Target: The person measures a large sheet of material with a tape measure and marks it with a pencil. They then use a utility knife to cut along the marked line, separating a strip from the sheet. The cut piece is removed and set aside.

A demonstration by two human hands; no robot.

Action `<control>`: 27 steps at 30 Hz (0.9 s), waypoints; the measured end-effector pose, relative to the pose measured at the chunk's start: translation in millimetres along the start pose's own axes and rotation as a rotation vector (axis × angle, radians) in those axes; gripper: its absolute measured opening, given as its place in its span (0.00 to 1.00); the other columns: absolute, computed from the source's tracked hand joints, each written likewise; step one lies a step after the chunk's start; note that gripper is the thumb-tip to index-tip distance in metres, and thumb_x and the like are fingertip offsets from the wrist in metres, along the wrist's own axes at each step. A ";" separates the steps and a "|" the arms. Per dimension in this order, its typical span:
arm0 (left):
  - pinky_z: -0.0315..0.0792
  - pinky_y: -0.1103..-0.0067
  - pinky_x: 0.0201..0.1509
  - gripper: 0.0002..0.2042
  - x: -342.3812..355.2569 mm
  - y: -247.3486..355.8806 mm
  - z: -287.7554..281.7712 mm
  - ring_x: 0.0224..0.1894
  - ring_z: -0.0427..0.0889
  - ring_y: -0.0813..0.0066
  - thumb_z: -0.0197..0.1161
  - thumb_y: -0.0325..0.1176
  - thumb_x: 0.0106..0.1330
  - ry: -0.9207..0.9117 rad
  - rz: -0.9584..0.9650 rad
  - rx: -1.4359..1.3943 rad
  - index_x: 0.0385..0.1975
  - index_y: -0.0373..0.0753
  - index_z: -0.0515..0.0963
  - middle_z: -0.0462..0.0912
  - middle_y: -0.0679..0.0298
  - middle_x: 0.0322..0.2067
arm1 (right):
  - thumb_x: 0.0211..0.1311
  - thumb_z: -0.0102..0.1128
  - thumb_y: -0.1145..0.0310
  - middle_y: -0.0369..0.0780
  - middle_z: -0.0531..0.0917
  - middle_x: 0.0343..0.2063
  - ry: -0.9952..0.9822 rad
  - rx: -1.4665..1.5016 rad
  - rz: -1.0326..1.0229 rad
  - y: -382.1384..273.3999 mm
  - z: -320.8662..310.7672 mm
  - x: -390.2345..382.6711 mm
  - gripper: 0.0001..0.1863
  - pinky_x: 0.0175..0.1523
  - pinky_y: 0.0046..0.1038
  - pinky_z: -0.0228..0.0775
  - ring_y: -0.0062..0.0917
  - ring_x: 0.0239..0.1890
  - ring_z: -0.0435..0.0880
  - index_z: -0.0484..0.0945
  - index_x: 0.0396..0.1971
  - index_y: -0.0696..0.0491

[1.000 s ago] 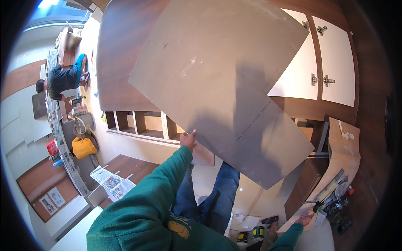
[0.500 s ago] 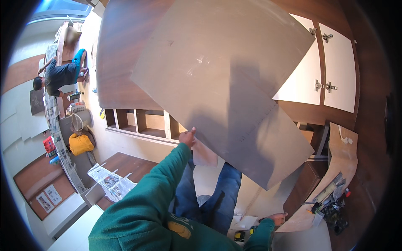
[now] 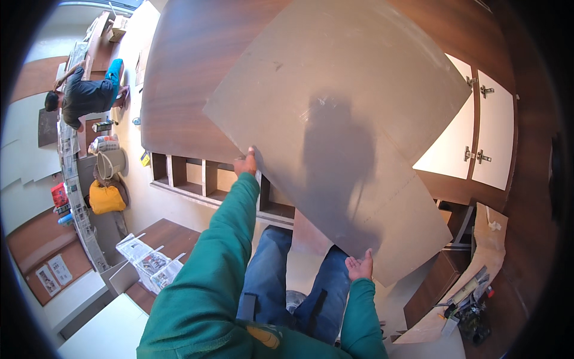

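A large flat grey-brown board (image 3: 406, 143) lies aslant over a dark brown wood-grain panel (image 3: 185, 90). My left hand (image 3: 246, 163) holds its near-left edge, with the thumb up and the other fingers mostly hidden. Farther right along that same edge is my right hand (image 3: 360, 266), thumb raised and fingers apart, at the board's rim. Whether those fingers press on the board is hard to see. My shadow falls across the board's surface.
White cabinet doors with metal hinges (image 3: 480, 155) lie at right. A frame with open compartments (image 3: 206, 200) runs along the panel. Tools (image 3: 463, 308) rest on a curved sheet at lower right. A co-worker (image 3: 89, 99) bends at a bench at far left, near a bucket (image 3: 111, 164) and yellow bundle (image 3: 106, 197).
My right hand has come up from the lower right to the board's near edge. My left hand, still on the edge, and the board have shifted in view.
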State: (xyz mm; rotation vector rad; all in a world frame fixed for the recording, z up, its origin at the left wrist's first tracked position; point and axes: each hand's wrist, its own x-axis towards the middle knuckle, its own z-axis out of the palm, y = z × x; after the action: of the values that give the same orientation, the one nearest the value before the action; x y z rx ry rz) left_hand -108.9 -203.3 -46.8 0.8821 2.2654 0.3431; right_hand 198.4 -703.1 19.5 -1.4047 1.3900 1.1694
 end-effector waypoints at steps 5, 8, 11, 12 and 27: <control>0.76 0.63 0.59 0.40 43.3 40.7 -6.3 0.56 0.84 0.51 0.76 0.56 0.62 -0.106 -0.160 -0.093 0.58 0.21 0.79 0.85 0.41 0.55 | 0.62 0.65 0.27 0.51 0.61 0.75 0.153 -0.033 -0.012 -1.9 38.4 -4.1 0.55 0.77 0.59 0.55 0.49 0.77 0.55 0.53 0.81 0.38; 0.77 0.61 0.45 0.41 53.6 49.4 -14.6 0.48 0.84 0.57 0.75 0.60 0.63 -0.111 -0.101 -0.038 0.61 0.25 0.78 0.84 0.48 0.56 | 0.61 0.66 0.26 0.44 0.67 0.71 0.176 0.050 0.003 -2.6 48.5 3.0 0.46 0.75 0.54 0.60 0.46 0.72 0.62 0.67 0.73 0.37; 0.75 0.64 0.41 0.40 63.0 56.4 -17.9 0.46 0.83 0.60 0.75 0.59 0.63 -0.168 -0.134 -0.150 0.62 0.26 0.78 0.85 0.50 0.55 | 0.63 0.66 0.29 0.39 0.75 0.63 0.357 0.176 0.083 12.5 43.2 9.1 0.38 0.70 0.49 0.68 0.39 0.64 0.71 0.76 0.62 0.42; 0.74 0.65 0.39 0.40 65.0 58.3 -19.9 0.44 0.83 0.62 0.76 0.59 0.63 -0.171 -0.146 -0.222 0.61 0.27 0.79 0.85 0.52 0.54 | 0.65 0.67 0.31 0.39 0.76 0.60 0.270 0.224 0.024 18.5 39.1 9.6 0.36 0.68 0.48 0.70 0.37 0.62 0.73 0.77 0.60 0.43; 0.64 0.87 0.26 0.22 105.7 36.9 -167.8 0.29 0.73 0.85 0.74 0.50 0.71 -0.512 -0.120 -0.545 0.54 0.42 0.79 0.82 0.71 0.39 | 0.78 0.61 0.51 0.37 0.80 0.56 0.102 0.329 -0.445 112.4 40.3 -32.9 0.20 0.62 0.38 0.76 0.31 0.56 0.80 0.76 0.57 0.49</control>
State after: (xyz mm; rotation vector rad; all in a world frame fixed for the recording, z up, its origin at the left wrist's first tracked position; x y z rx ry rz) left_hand -261.1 -104.7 41.7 0.4738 1.6226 0.5713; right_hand 85.0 -662.3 48.4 -1.4478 1.1881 0.5619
